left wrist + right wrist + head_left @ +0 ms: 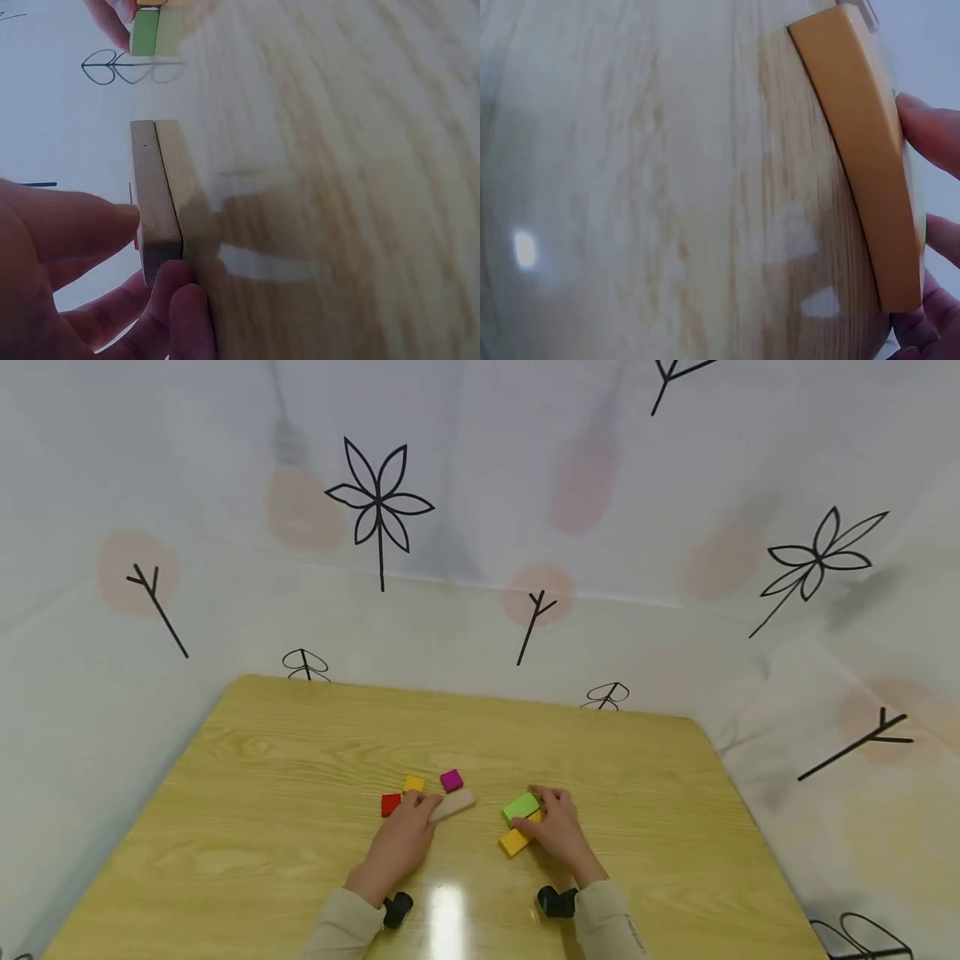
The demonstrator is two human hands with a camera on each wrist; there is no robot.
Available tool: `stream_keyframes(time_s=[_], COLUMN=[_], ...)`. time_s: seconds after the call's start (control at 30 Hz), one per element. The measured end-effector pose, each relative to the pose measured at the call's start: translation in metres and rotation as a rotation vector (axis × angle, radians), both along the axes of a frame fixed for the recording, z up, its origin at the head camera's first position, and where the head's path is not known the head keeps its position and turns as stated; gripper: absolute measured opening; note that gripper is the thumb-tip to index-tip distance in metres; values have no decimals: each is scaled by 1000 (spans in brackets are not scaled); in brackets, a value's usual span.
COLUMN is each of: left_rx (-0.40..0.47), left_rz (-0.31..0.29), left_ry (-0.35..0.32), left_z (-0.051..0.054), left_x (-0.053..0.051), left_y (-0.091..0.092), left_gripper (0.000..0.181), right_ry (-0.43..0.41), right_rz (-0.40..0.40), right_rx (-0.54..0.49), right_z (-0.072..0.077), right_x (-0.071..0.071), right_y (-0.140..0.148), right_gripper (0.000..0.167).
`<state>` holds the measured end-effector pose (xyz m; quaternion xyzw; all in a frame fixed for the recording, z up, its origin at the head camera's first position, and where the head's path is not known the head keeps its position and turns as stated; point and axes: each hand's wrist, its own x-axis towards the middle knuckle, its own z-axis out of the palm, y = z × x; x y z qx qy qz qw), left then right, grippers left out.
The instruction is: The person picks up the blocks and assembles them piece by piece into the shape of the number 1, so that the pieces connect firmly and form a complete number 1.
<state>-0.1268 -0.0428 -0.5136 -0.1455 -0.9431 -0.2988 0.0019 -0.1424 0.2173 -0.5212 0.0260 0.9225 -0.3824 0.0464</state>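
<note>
My left hand (399, 843) holds the near end of a plain wooden block (454, 804) that lies flat on the table. In the left wrist view the thumb rests against its side and the fingers curl at its end. On the other side, my right hand (558, 828) reaches over a yellow-orange block (514, 843) and a light green block (519, 807), which lie side by side. Its thumb is at the seam between them and its index finger at the green block's far end. The right wrist view shows the yellow-orange block's (859, 165) long side, with fingertips behind it.
A small red block (390, 805), a small yellow block (414, 784) and a small magenta block (452, 780) lie beyond the left hand. The wood-grain table (300, 735) meets a white cloth backdrop (465, 635) with plant drawings. Black wrist devices sit at both cuffs.
</note>
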Motion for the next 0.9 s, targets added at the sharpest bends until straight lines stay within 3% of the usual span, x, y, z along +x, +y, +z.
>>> stream_keyframes(time_s=[0.3, 0.47, 0.63, 0.8, 0.9], left_rx=[-81, -70, 15, 164, 211], left_rz=[60, 71, 30, 18, 4], left_ry=[72, 100, 82, -13, -55], left_z=[-8, -6, -4, -4, -7], left_x=[9, 11, 12, 14, 15], left_y=[5, 7, 3, -6, -12], left_gripper=[32, 31, 30, 32, 33], right_ry=[-12, 5, 9, -24, -50], right_rz=[9, 6, 9, 13, 17], right_rx=[13, 27, 55, 32, 22], right_z=[0, 3, 9, 13, 13], right_x=[8, 6, 2, 0, 0], right_y=[-9, -7, -6, -7, -8], right_gripper=[65, 63, 61, 61, 61])
